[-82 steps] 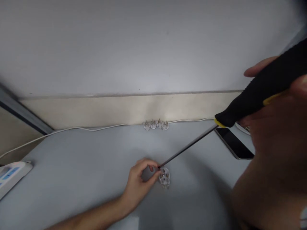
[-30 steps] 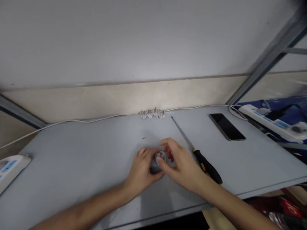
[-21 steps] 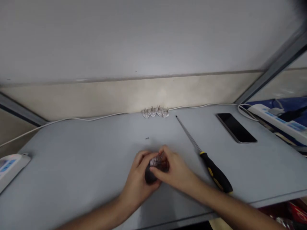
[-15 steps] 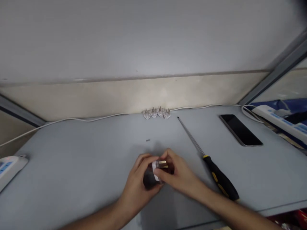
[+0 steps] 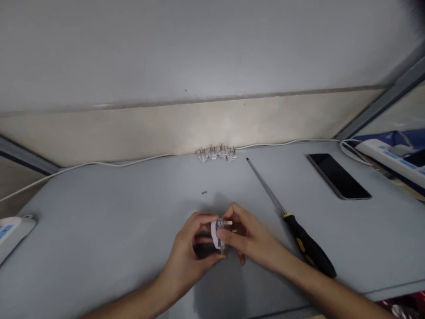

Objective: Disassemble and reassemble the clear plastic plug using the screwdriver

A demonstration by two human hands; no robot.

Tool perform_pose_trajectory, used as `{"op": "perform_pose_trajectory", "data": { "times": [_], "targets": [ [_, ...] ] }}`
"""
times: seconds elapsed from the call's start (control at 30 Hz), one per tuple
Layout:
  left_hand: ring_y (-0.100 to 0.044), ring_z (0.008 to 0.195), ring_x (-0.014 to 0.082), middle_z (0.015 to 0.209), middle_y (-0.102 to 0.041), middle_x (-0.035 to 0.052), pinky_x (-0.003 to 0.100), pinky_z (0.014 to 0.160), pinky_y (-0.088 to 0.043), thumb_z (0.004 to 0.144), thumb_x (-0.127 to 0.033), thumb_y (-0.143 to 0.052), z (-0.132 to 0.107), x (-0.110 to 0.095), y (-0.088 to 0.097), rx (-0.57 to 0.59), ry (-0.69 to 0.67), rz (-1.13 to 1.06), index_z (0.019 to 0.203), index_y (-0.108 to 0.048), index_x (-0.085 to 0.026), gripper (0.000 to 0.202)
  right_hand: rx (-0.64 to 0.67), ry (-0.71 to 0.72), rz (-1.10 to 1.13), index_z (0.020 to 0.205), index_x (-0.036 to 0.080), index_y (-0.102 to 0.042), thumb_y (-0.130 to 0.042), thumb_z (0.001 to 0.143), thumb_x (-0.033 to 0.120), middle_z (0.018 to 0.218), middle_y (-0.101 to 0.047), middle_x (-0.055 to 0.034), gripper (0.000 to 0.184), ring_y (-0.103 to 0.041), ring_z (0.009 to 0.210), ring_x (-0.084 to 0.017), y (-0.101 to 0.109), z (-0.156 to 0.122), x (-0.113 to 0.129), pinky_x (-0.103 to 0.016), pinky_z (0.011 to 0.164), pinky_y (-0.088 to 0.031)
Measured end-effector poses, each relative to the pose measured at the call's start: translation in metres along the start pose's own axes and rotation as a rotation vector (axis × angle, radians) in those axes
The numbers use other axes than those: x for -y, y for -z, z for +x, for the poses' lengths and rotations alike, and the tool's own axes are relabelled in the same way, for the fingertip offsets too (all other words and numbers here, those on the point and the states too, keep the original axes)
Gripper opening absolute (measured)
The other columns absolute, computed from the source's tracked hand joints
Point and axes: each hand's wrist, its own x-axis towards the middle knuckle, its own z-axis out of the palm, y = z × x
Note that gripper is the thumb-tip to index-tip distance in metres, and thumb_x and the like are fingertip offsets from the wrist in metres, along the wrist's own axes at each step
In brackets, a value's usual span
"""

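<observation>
Grey tabletop [image 5: 116, 212]: one plug [image 5: 215, 235], seemingly white and clear, pinched in left hand [image 5: 185, 252] and right hand [image 5: 253, 237]; screwdriver [image 5: 296, 228], right; pronged pieces [image 5: 213, 154], far.

At six o'clock, the transparent, white-backed plastic plug [image 5: 214, 235] has gold-coloured metal pins [image 5: 228, 223]. At four o'clock, the long screwdriver [image 5: 293, 225] combines black handle, yellow trim and silver-grey shaft. The flat rectangular phone [image 5: 338, 176] at three o'clock is black, grey-edged.
</observation>
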Motion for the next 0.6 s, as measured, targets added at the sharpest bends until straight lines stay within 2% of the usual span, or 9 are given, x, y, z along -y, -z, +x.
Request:
{"op": "perform_pose_trajectory", "data": {
  "times": [0.17,0.23,0.3,0.37,0.43,0.53,0.6],
  "targets": [
    [-0.067,0.096,0.0225,0.112,-0.060,0.0048,0.038,0.081,-0.058,0.070,-0.010,-0.075,0.004,0.002,0.005,-0.008,-0.015,0.020,0.116,-0.056,-0.027,0.052,-0.027,-0.009,0.105,0.093,0.018,-0.042,-0.064,0.078,0.052,0.074,-0.053,0.0035,0.043,-0.045,0.046,-0.003,0.003,0.003,0.000,-0.016,0.036,-0.044],
    [-0.064,0.100,0.0251,0.112,-0.063,0.0055,0.044,0.086,-0.054,0.071,-0.012,-0.077,0.008,0.002,0.012,-0.016,-0.073,0.205,0.116,-0.057,-0.027,0.052,-0.056,-0.016,0.150,0.098,0.018,-0.043,-0.064,0.077,0.053,0.073,-0.050,0.0041,0.046,-0.046,0.048,-0.004,0.005,0.005,0.001,-0.018,0.038,-0.046],
    [-0.060,0.105,0.0295,0.112,-0.065,0.0057,0.052,0.092,-0.046,0.068,-0.014,-0.081,0.012,0.002,0.020,-0.041,-0.114,0.479,0.116,-0.058,-0.028,0.055,-0.082,-0.025,0.197,0.104,0.018,-0.044,-0.064,0.078,0.052,0.074,-0.051,0.0032,0.047,-0.049,0.051,-0.005,0.007,0.006,0.001,-0.018,0.040,-0.047],
    [-0.056,0.110,0.0338,0.116,-0.065,0.0062,0.059,0.093,-0.040,0.066,-0.015,-0.083,0.016,0.002,0.026,-0.070,-0.104,0.708,0.116,-0.058,-0.030,0.058,-0.101,-0.035,0.250,0.109,0.018,-0.045,-0.063,0.079,0.051,0.080,-0.054,0.0000,0.048,-0.051,0.056,-0.007,0.009,0.007,0.002,-0.017,0.042,-0.047],
    [-0.052,0.114,0.0363,0.124,-0.061,0.0077,0.061,0.093,-0.037,0.067,-0.017,-0.083,0.017,0.003,0.030,-0.100,-0.081,0.824,0.119,-0.056,-0.031,0.060,-0.106,-0.045,0.308,0.113,0.018,-0.046,-0.062,0.080,0.050,0.088,-0.057,-0.0040,0.048,-0.052,0.061,-0.007,0.010,0.007,0.003,-0.017,0.044,-0.048],
    [-0.045,0.122,0.0375,0.135,-0.048,0.0108,0.060,0.097,-0.036,0.068,-0.024,-0.083,0.012,0.001,0.027,-0.151,-0.145,0.820,0.131,-0.045,-0.032,0.075,-0.066,-0.067,0.393,0.116,0.016,-0.048,-0.059,0.082,0.049,0.093,-0.059,-0.0071,0.048,-0.054,0.064,-0.008,0.010,0.006,0.004,-0.018,0.049,-0.049],
    [-0.042,0.125,0.0362,0.137,-0.043,0.0114,0.057,0.100,-0.036,0.072,-0.028,-0.079,0.006,-0.003,0.021,-0.171,-0.223,0.745,0.136,-0.038,-0.032,0.077,-0.009,-0.078,0.431,0.116,0.015,-0.052,-0.059,0.081,0.050,0.093,-0.060,-0.0081,0.049,-0.055,0.065,-0.009,0.009,0.004,0.004,-0.019,0.050,-0.049]
  ]
}}
